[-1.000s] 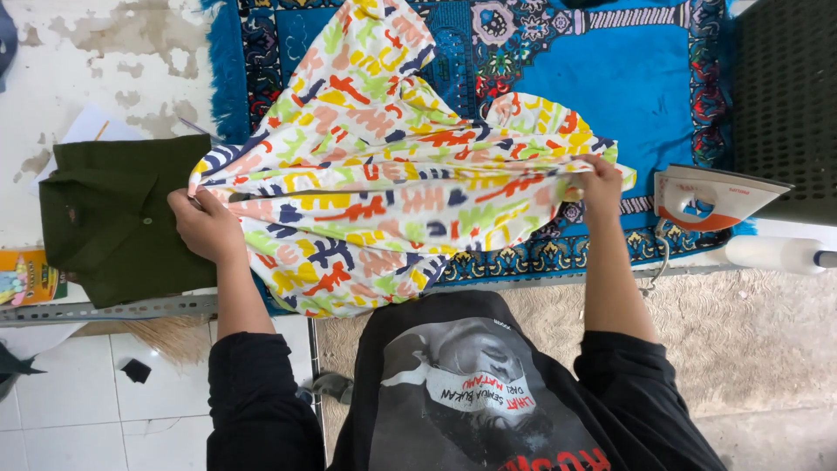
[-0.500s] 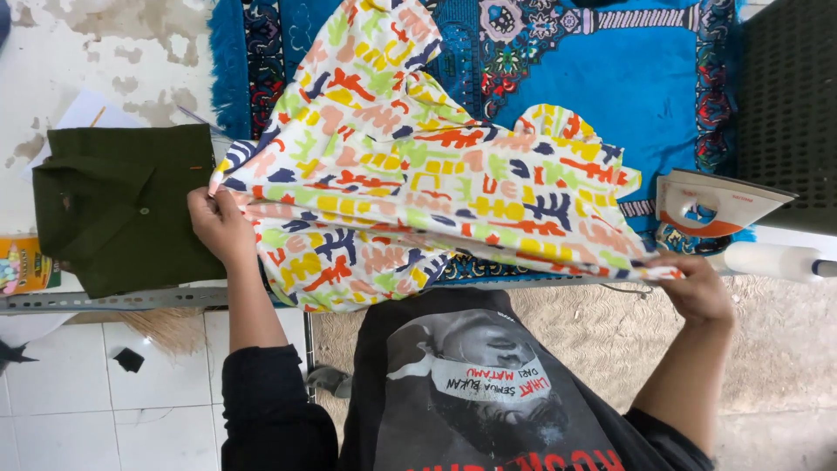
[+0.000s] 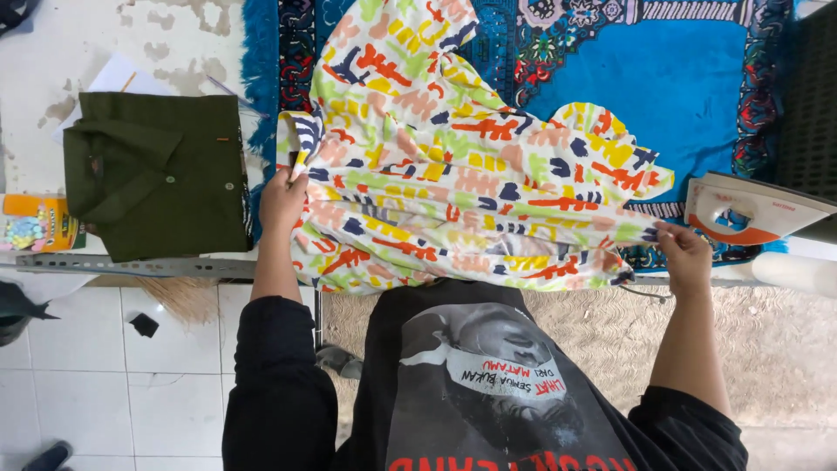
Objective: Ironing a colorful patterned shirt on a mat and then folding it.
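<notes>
Shifted rightward, both hands, left [image 3: 283, 199] and right [image 3: 683, 255], pinch the patterned garment [image 3: 453, 174] stretched between, apparently by its edges.

The surface [image 3: 52, 52] is carrying a blue rug [image 3: 689, 96] at twelve o'clock, a green shirt [image 3: 161, 174] at nine, an iron [image 3: 750, 212] at three.

Patterned garment [image 3: 453, 174] covers the middle of the worktop [image 3: 52, 52]. Right side blocked by iron [image 3: 750, 214], just beside right hand [image 3: 684, 257]. Left of left hand [image 3: 283, 201], folded green shirt [image 3: 157, 174] and crayon box [image 3: 35, 225] crowd the edge. Bare blue rug [image 3: 689, 96] beyond the garment gives open room; also the bare far-left corner.
</notes>
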